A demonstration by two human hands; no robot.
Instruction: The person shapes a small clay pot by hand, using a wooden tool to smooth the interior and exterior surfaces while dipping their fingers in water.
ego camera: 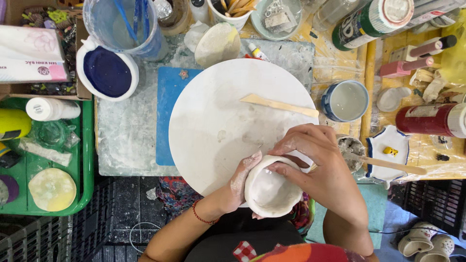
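I see a small white clay bowl (269, 190) held at the near edge of the round white board (213, 121), partly over the board and partly over my lap. My left hand (240, 182) cups the bowl from its left side: the palm presses against the outer wall, the thumb lies up along the rim, and the fingers wrap underneath where I cannot see them. My right hand (315, 155) comes over the top right of the bowl, fingers curled and close together, with fingertips pressing on the rim and one finger dipping just inside it. So the bowl sits between the two hands, gripped on both sides.

The bowl's mouth faces up toward me, tipped only slightly. From above its outline is a little oval, and the longer stretch runs roughly from upper left to lower right. Its rim is uneven and wavy.

On the board, well apart from the bowl, a flat wooden stick (279, 105) lies slanting from upper left to lower right. Beyond the board's right edge stands a blue-and-white cup (344, 100), and nearer my right hand a small pot (350, 145) with a wooden tool (388, 165) resting in it. A dish of dark blue paint (108, 72) sits on the counter (126, 136) at the far left, beside a green tray (87, 160).
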